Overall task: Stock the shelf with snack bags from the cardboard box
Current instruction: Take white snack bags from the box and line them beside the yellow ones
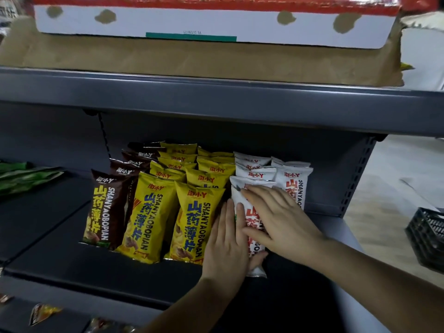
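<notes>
— What sort of place is this?
— A shop, I'd say. Grey metal shelving (120, 267) with perforated uprights (355, 179), and rows of identical snack bags (192, 219) faced forward: brown, yellow, white.
— Anything else?
— A printed cardboard box (192, 22) on the upper shelf (216, 102), and a black plastic crate (427, 236) on the floor (384, 188).

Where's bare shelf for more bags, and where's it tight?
Bare shelf: left of the brown bags, up to the green packs, plus a strip before the yellow bags. Crowded at the front white bag: left hand grips, right hand presses.
</notes>
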Tool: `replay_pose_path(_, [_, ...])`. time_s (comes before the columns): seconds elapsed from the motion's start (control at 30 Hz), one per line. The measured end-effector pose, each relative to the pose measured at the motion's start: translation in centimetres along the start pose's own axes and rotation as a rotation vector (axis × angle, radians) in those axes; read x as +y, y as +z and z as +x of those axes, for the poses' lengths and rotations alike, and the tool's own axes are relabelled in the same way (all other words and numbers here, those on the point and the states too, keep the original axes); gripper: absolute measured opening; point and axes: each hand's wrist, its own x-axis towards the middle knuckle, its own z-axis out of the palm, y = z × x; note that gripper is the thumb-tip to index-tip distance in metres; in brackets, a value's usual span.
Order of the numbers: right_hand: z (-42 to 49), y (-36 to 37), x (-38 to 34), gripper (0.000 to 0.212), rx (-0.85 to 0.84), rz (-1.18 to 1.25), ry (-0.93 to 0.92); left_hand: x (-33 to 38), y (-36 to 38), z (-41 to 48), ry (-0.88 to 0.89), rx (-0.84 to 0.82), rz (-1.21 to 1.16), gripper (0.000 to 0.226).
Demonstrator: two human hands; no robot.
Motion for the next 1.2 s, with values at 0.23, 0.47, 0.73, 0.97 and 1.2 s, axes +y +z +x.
replay_pose_path(0.23, [0.3, 0.6, -0.1, 0.072, -0.01, -0.121, -0.009, -1.9, -3.2, -1.6, 0.192, 0.085, 0.044, 0.071])
replay_pose_path(0.47, [0.5, -0.3, -3.6, 0.064, 0.143, -0.108, -0.036, -7.3, -5.6, -3.0, 0.096, 0.018, 0.136, 0.077])
replay_pose_path(0.73, [2.4, 2.1, -8.6, 0.11, -0.031, -0.184, -0.023, -8.9, -2.6, -1.4, 0.049, -0.152, 0.116, 0.07])
replay_pose_path(0.97, [2.7, 3.1, -8.4, 0.095, -0.004, -0.209, -0.023, -9.5, -2.1, -1.2, 0.017, -0.102, 0.038, 0.073])
replay_pose_path(1.2, [-1.4, 2.2, -7.1, 0.074, -0.042, -0.244, -0.174, -10.7, -4.9, -3.0, 0.245, -0.054, -0.006, 0.07])
